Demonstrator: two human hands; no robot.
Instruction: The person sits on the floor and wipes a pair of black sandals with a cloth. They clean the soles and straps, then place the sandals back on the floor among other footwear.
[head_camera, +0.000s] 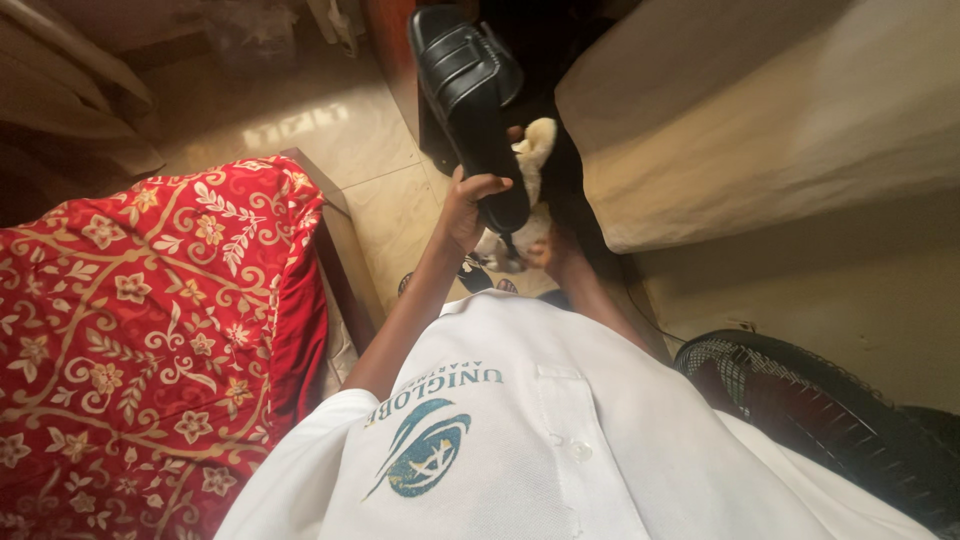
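My left hand (463, 208) grips a black slip-on sandal (470, 85) near its heel and holds it up over the tiled floor, with the toe end pointing away from me. Behind the sandal is a cream, fluffy cloth (538, 150). My right hand (548, 252) is low beside the sandal's heel end and seems to hold that cloth. Most of its fingers are hidden by the sandal and cloth. My white shirt (560, 440) fills the bottom of the view.
A bed with a red floral cover (150, 320) and a wooden frame edge (345, 255) lies at left. A beige padded surface (760, 110) is at right. A black fan grille (810, 400) sits at lower right. Other footwear (472, 275) lies on the tiled floor (300, 120).
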